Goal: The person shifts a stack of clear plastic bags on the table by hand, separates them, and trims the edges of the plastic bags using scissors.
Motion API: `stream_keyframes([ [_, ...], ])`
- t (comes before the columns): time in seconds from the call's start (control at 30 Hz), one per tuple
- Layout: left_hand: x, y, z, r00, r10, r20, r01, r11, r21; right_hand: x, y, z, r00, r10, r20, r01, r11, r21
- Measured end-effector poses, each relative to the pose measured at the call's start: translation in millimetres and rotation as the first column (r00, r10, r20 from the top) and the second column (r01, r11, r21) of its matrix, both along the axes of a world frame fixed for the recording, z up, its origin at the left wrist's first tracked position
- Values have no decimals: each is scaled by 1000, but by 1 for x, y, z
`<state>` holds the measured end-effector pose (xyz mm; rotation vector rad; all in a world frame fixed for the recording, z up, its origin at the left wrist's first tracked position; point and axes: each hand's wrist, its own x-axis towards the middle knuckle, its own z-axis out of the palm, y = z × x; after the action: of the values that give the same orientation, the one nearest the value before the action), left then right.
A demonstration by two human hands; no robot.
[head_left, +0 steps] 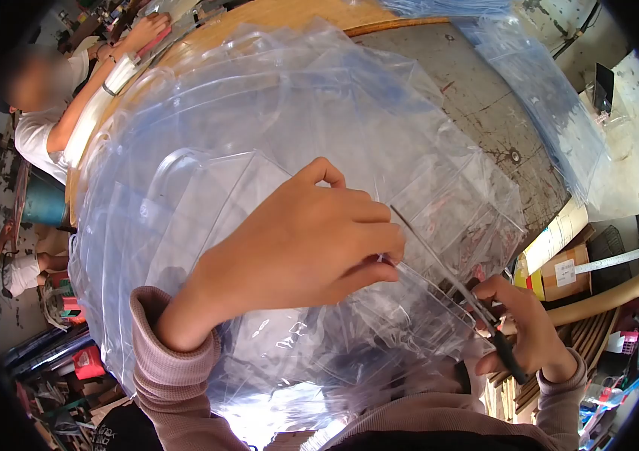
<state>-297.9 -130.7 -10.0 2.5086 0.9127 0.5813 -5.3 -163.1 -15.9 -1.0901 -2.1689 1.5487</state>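
Clear plastic bags (319,113) with pale tube-like handles lie in a wide, overlapping pile on the table before me. My left hand (312,240) is over the middle of the pile, closed, thumb and forefinger pinching an edge of the clear plastic. At the lower right, my right hand (526,323) is closed around the dark handles of a pair of scissors (439,263). Their metal blades point up and left, alongside the plastic near my left fingertips. Whether the blades touch the plastic I cannot tell.
More clear plastic sheets (545,105) lie along the table's right side. A worn grey board (477,98) covers part of the tabletop. Another person (41,143) works at the far left. A cardboard box (567,274) and long wooden strips (590,346) stand at right.
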Motion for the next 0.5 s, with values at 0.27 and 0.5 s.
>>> stream_keyframes([
  [0.27,-4,2,8,995,34,94,-14,978,-209,2,-4,8,992,34,122,-59,976,208],
  [0.5,-1,3,8,994,28,107,-12,989,-149,-10,-7,5,983,-46,179,-36,904,426],
])
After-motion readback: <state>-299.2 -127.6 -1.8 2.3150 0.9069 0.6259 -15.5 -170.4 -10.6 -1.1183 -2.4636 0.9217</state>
